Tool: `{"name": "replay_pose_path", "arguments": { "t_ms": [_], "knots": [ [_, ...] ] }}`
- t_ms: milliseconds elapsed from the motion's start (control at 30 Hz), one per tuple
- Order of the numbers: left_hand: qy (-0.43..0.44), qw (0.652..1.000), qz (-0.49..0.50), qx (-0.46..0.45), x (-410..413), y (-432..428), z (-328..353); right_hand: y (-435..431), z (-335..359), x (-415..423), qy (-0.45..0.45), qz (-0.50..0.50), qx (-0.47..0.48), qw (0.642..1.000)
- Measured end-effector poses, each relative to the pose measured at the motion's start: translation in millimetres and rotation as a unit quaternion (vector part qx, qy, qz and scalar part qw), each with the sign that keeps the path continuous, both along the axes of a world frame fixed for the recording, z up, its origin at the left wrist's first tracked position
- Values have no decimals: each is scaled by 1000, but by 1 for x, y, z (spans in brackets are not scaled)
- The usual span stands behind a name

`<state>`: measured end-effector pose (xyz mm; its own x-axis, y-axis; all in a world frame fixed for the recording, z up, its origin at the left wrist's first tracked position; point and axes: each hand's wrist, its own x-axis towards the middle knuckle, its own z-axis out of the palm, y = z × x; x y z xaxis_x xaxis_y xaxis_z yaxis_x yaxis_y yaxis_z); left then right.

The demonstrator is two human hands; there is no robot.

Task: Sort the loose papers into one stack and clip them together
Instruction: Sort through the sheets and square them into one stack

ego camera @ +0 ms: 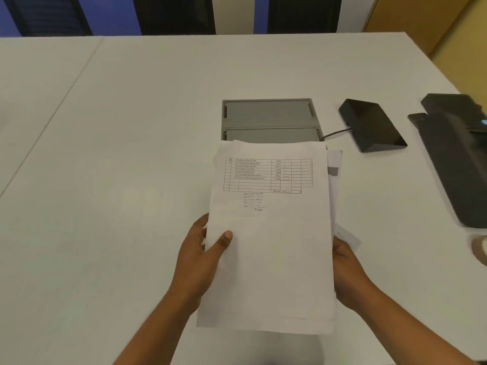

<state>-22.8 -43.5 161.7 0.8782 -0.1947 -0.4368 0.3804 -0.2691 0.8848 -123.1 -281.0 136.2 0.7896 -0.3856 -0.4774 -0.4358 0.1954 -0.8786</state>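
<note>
A stack of white papers (271, 248) is lifted above the white table (118, 154), its top sheet showing a printed table and handwritten sums. My left hand (200, 262) grips the stack's left edge, thumb on top. My right hand (347, 272) holds the right edge, mostly hidden behind the sheets. Some sheets (335, 164) stick out unevenly at the upper right, and a small corner of paper (349, 237) pokes out by my right hand. No clip is visible.
A grey flip-lid cable box (268, 114) is set into the table just beyond the papers. To the right lie a black wedge-shaped device (371, 125) with a cable and a larger black device (456, 154). A roll of tape (479, 248) sits at the right edge.
</note>
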Motion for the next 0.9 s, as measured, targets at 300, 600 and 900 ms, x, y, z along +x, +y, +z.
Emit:
{"name": "replay_pose_path", "arguments": {
  "t_ms": [300,600,900],
  "knots": [
    [158,981,-22,-107,-7,-4,-6,-4,0,0,-45,5,41,998],
    [85,993,46,-67,-1,21,-9,-3,-31,-4,51,58,-104,992],
    [52,991,116,-30,2,84,-18,-45,-118,-51,235,306,-465,797]
  ]
}}
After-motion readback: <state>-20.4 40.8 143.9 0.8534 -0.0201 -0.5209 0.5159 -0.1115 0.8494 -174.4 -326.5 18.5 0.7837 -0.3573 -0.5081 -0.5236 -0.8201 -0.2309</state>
